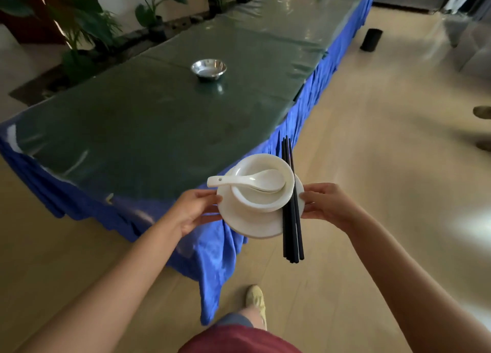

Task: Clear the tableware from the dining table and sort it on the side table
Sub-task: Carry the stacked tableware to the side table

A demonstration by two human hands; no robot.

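Long table (pixel 148 119) with a glossy dark green cover and a blue skirt (pixel 218 249) runs away from the camera along the left, light wood floor (pixel 372 193) to the right, potted plants (pixel 87 31) behind the table on the left. One steel bowl (pixel 208 69) sits alone on the green cover, well apart from the hands. Person stands off the near corner of the table, holding a stack of tableware in the air over that corner and the floor. Stack: white plate (pixel 252 224) at the bottom, white bowl (pixel 263 182) sitting on it, white ceramic spoon (pixel 247 181) lying across the bowl with its handle pointing left past the rim. Black chopsticks (pixel 291 220) lie on the plate's right side, just beside the bowl, ends sticking out past the plate front and back. Left hand (pixel 192 210) grips the plate's left edge, thumb on top, fingers curled beneath. Right hand (pixel 328 205) grips the right edge the same way, thumb near the chopsticks. Small black cylinder (pixel 371 39) stands on the floor far right of the table. A shoe (pixel 256 299) and red clothing (pixel 239 339) show at bottom.
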